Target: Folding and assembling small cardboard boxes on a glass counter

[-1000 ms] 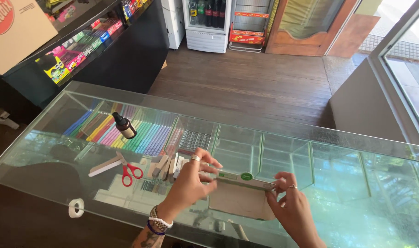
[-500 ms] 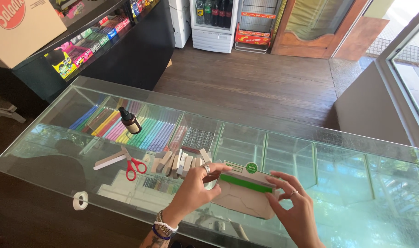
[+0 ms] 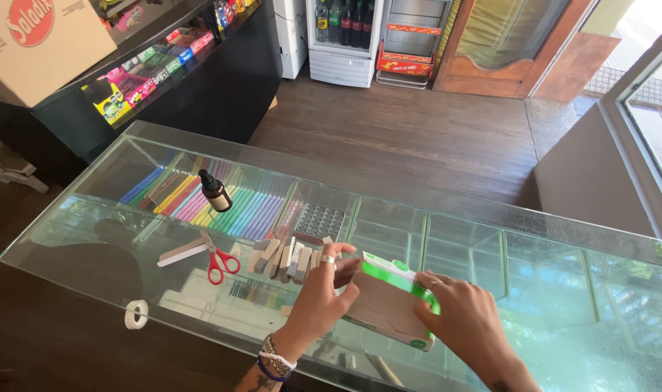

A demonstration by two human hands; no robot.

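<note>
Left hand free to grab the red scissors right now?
Probably not without letting go: the left hand is pressed on the box that the right hand also holds. The scissors lie unobstructed on the glass, further left.

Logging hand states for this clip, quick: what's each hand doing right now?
Left hand: closed on the left end of the box.
Right hand: closed on the box's right end.

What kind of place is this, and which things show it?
Probably a small shop. The glass counter displays rows of coloured pens inside, a drinks fridge stands by the door, and dark shelves hold packaged snacks.
</note>
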